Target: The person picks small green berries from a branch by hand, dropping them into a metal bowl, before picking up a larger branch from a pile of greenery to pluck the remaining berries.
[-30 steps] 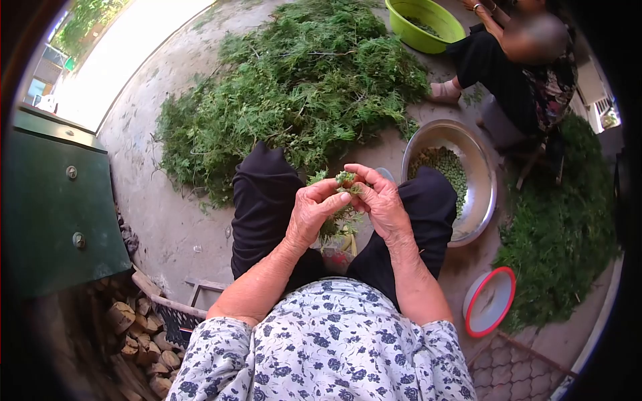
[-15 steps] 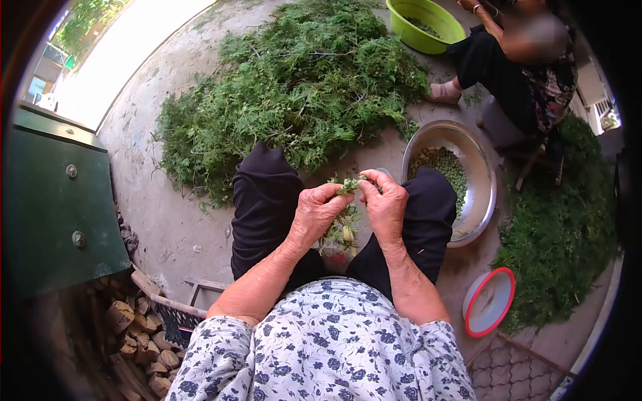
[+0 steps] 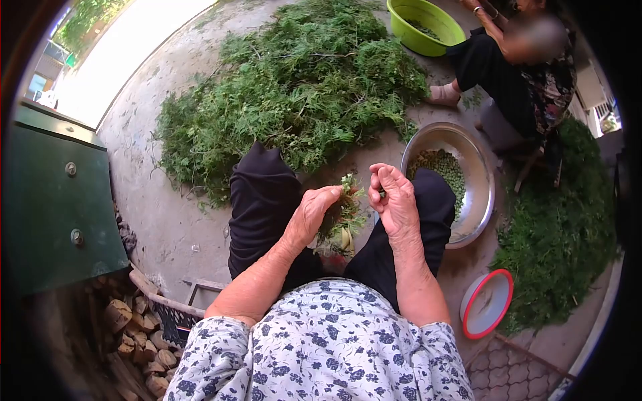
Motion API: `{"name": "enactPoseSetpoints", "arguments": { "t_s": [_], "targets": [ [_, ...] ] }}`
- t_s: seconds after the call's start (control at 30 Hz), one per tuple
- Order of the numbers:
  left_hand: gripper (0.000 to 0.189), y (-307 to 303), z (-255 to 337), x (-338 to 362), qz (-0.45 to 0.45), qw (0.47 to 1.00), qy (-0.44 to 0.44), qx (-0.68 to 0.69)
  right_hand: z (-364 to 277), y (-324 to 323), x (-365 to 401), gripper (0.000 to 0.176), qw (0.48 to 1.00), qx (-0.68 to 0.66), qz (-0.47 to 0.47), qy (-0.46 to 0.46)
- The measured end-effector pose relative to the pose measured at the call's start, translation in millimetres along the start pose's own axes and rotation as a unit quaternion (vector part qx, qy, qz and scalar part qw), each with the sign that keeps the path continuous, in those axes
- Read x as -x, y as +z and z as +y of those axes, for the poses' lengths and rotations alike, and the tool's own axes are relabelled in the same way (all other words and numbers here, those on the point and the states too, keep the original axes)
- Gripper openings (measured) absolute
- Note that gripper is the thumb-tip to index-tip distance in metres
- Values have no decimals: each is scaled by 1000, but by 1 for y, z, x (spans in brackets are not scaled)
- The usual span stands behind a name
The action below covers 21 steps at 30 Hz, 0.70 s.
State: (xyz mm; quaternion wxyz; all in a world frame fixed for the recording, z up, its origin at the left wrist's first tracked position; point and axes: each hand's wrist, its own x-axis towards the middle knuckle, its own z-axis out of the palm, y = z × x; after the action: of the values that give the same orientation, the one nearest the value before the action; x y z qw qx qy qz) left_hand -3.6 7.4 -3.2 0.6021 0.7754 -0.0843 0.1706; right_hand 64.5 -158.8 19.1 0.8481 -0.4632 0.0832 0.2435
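Observation:
My left hand [image 3: 313, 212] is closed on a green sprig [image 3: 346, 207], held between my knees. To its right, my right hand [image 3: 396, 198] is apart from the sprig, fingers curled around small green berries [image 3: 382, 192]. Beside my right knee stands a steel basin [image 3: 483, 160] with many green berries [image 3: 449, 171] in it. A big pile of leafy green branches [image 3: 287, 87] lies on the ground in front of my knees.
Another person [image 3: 515, 73] sits at the upper right near a lime-green basin [image 3: 438, 43]. A red-rimmed bowl [image 3: 487, 304], more branches [image 3: 555, 247], a green metal box [image 3: 60, 200], a black crate [image 3: 170, 317] and chopped wood [image 3: 144, 347] surround me.
My right hand has come away from the sprig and moved right, with small berries in its fingers. My left hand has shifted slightly left and still holds the sprig.

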Motion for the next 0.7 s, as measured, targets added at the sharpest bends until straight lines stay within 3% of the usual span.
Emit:
{"name": "enactPoseSetpoints", "arguments": {
  "t_s": [0.03, 0.07, 0.2, 0.3, 0.4, 0.47, 0.53, 0.57, 0.63, 0.7],
  "targets": [
    [22, -3, 12, -6, -31, 982, -165, 88, 1, 0, 0, 22, 1000, 6, -6, -9],
    [21, -4, 18, -9, -60, 929, -323, 172, 0, 1, 1, 22, 1000, 6, -7, -8],
    [20, 5, 13, -4, -28, 925, -333, 182, -4, 7, 4, 21, 997, 69, -12, -30],
    [17, 10, 4, 0, -5, 955, -275, 109, -4, 13, 8, 19, 993, 107, -16, -39],
    [13, 10, 1, 2, -2, 972, -236, -12, 1, 17, 12, 18, 987, 149, -19, -50],
    [13, 13, -1, 4, 33, 978, -146, -143, 6, 15, 12, 18, 982, 178, -18, -58],
    [12, 15, 0, 3, 45, 977, -125, -169, 14, 13, 10, 21, 916, 360, 18, -179],
    [12, 15, 1, 2, 57, 974, -103, -195, 14, 13, 11, 21, 916, 360, 18, -178],
    [11, 14, 4, 1, 49, 971, -109, -206, 10, 19, 16, 25, 826, 461, -53, -321],
    [13, 13, 7, 0, 39, 969, -113, -217, 14, 24, 18, 27, 810, 491, -57, -315]
  ]
}}
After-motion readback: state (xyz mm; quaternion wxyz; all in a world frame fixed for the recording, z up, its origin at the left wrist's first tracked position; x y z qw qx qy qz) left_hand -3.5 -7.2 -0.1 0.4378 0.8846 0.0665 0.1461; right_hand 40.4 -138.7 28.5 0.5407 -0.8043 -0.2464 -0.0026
